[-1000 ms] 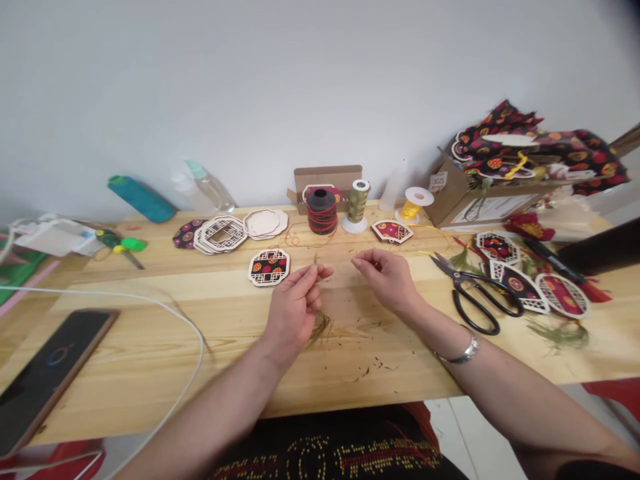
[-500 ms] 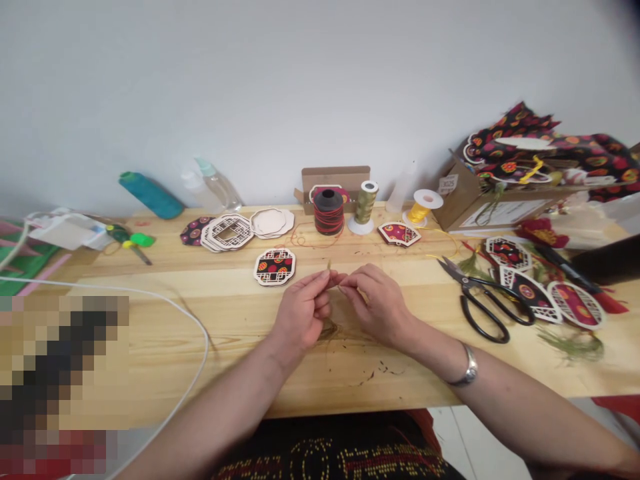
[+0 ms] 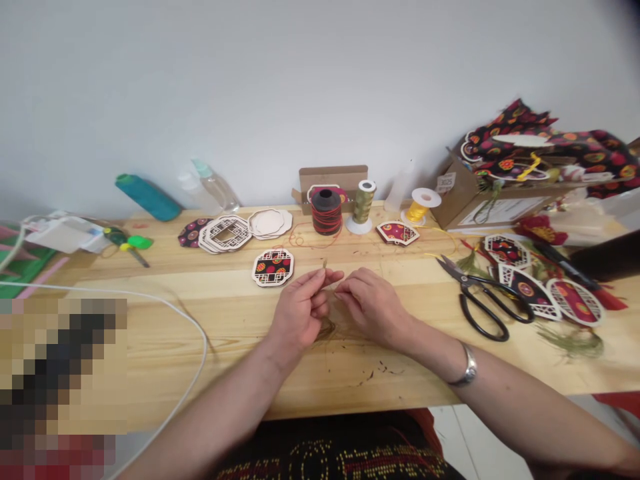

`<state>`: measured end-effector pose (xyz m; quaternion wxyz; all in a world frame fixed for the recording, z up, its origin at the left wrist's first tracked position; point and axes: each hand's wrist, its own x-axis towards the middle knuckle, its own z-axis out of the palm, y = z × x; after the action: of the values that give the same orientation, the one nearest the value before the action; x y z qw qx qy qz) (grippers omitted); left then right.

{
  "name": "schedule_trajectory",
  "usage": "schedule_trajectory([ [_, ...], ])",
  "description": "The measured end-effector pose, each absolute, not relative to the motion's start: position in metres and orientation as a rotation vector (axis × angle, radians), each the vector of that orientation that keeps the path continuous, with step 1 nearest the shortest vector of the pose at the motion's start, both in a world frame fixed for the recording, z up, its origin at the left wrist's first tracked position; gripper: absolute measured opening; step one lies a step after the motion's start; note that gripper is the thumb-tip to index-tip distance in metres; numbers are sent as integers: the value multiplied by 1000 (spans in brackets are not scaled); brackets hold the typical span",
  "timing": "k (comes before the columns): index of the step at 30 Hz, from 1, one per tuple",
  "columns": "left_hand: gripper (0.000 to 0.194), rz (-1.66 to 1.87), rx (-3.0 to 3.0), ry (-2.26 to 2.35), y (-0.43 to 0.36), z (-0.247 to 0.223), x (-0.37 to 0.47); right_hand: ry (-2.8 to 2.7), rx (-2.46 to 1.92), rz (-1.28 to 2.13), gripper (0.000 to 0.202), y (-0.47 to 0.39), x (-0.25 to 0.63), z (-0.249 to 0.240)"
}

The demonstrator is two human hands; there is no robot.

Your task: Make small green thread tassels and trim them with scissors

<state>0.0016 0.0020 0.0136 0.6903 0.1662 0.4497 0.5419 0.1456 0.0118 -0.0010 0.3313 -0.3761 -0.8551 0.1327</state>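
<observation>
My left hand [image 3: 299, 309] pinches a thin olive thread [image 3: 325, 265], whose tip sticks up above the thumb; more of the thread hangs in a loose bundle below the palm. Just to the right, my right hand [image 3: 373, 307] has its thumb and index finger pressed together, apart from the left fingertips; what they hold is too fine to make out. Behind the hands stand a dark spool of red cord [image 3: 327, 217] and a spool of olive thread [image 3: 364, 203]. A patterned octagonal piece [image 3: 273, 267] lies left of the left hand.
Black-handled scissors [image 3: 483, 293] lie at the right beside decorated pieces [image 3: 575, 301]. A cardboard box [image 3: 463, 193] with fabric stands behind them. A yellow spool [image 3: 417, 210], a teal thread cone [image 3: 150, 198] and frame pieces [image 3: 225, 233] line the back. A white cable [image 3: 203, 347] crosses the left side.
My right hand's fingertips have drawn slightly away from the left ones, leaving a gap. My left index finger now points out to the right. The view has shifted a little.
</observation>
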Motion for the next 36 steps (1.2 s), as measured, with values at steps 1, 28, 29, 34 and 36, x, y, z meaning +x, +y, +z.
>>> schedule_trajectory([
  [1,15,1211,373,1006,2,14,2,-2239,-983,352,17,12,146,-1],
  [28,15,1214,507,1049,1,16,4,-1997,-1170,485,22,22,159,10],
  [29,16,1210,529,1056,0,16,4,-1900,-1190,581,21,25,161,12],
  [34,19,1136,658,1083,-5,15,7,-1497,-1189,1356,18,33,163,13],
  [36,19,1113,699,1097,-6,15,8,-1410,-1116,1581,18,33,162,13],
])
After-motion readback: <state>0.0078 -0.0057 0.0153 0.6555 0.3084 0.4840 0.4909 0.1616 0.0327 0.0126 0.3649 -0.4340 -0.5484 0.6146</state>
